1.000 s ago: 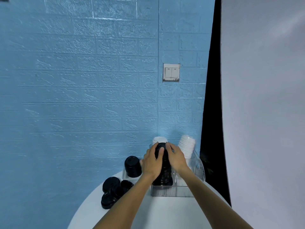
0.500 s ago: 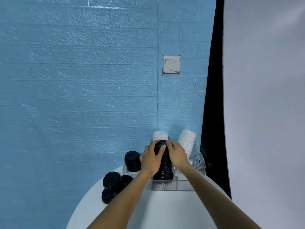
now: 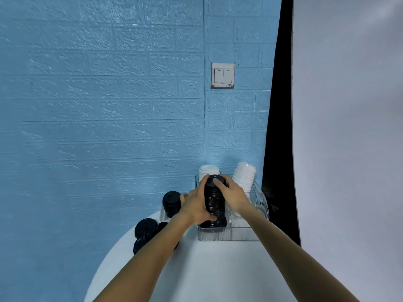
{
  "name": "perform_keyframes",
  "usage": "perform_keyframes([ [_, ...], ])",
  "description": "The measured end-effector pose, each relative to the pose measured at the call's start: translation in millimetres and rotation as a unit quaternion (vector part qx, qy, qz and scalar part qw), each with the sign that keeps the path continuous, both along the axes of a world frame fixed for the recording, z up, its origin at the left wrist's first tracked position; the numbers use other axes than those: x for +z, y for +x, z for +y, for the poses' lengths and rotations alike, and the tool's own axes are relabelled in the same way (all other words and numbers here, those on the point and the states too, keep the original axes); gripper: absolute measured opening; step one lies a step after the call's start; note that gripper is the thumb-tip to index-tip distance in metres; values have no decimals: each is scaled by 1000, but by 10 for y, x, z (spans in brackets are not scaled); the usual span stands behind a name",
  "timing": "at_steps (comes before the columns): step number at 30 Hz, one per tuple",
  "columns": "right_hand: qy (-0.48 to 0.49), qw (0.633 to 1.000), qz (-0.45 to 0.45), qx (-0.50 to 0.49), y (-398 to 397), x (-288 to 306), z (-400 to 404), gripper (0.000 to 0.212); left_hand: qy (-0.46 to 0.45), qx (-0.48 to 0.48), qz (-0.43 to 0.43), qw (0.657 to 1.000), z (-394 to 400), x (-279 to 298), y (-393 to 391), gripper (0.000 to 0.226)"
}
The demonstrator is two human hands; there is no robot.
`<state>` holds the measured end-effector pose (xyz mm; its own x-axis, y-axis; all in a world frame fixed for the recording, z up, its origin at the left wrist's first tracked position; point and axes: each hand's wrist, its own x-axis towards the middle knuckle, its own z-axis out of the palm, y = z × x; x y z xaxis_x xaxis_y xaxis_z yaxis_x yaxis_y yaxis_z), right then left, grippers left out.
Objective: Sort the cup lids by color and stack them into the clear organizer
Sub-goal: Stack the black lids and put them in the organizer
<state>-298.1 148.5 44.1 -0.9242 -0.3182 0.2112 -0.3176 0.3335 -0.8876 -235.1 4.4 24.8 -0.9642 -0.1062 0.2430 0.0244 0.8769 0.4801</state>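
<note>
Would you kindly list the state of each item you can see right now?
Black lid stack: upright in clear organizer, gripped by both hands.
Left hand: wrapped around stack.
Right hand: on stack top.
White lid stacks: in organizer, behind.
Loose black lids: piled on table.

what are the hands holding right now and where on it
Both grip the tall stack of black lids standing in the clear organizer: left hand around its left side, right hand on its top and right side.

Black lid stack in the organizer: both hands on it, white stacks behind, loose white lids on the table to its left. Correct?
No: per the head view, the loose lids are black. Otherwise correct: left hand, right hand, black lid stack, organizer, white stacks.
</note>
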Motion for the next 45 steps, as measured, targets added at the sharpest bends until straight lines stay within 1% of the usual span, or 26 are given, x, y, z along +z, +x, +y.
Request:
perform_keyframes([
  [2, -4, 1000, -6, 5, 17, 20, 9, 45, -30, -4, -3, 1000, -40, -11, 28, 150],
  [4, -8, 1000, -18, 10, 42, 38, -7, 48, -59, -9, 5, 998, -64, -28, 47, 156],
  [6, -2, 1000, -21, 18, 62, 39, -28, 58, -94, -12, 5, 995, -77, -41, 69, 158],
  [9, 14, 999, -18, 30, 64, 6, -41, 83, -138, -17, 14, 990, -107, -64, 92, 161],
  [14, 26, 999, -22, 36, 26, -21, -43, 95, -158, -7, 33, 987, -166, -128, 139, 160],
  [16, 25, 999, -27, 32, 2, -22, -54, 94, -166, -10, 30, 986, -197, -143, 126, 160],
  [21, 14, 999, -23, 31, -23, -29, -44, 81, -174, -15, 27, 984, -204, -140, 85, 162],
  [30, 7, 999, -26, 17, -86, -78, -47, 85, -124, 37, 17, 991, -183, -196, 51, 161],
  [35, -12, 999, -36, -5, -115, -115, -36, 85, -204, 65, -8, 977, -170, -186, -36, 161],
  [39, -1, 999, -35, -5, -45, -121, -19, 82, -240, 91, -24, 966, -106, -212, -28, 159],
  [42, 9, 999, -31, 2, -11, -100, -22, 81, -223, 93, -40, 970, -88, -202, -43, 156],
  [43, 12, 1000, -26, -1, -33, -115, -35, 84, -203, 89, -47, 974, -95, -195, -50, 156],
  [45, 24, 1000, -10, -10, -219, -230, -61, 90, -122, 66, -72, 988, -122, -166, -56, 153],
])
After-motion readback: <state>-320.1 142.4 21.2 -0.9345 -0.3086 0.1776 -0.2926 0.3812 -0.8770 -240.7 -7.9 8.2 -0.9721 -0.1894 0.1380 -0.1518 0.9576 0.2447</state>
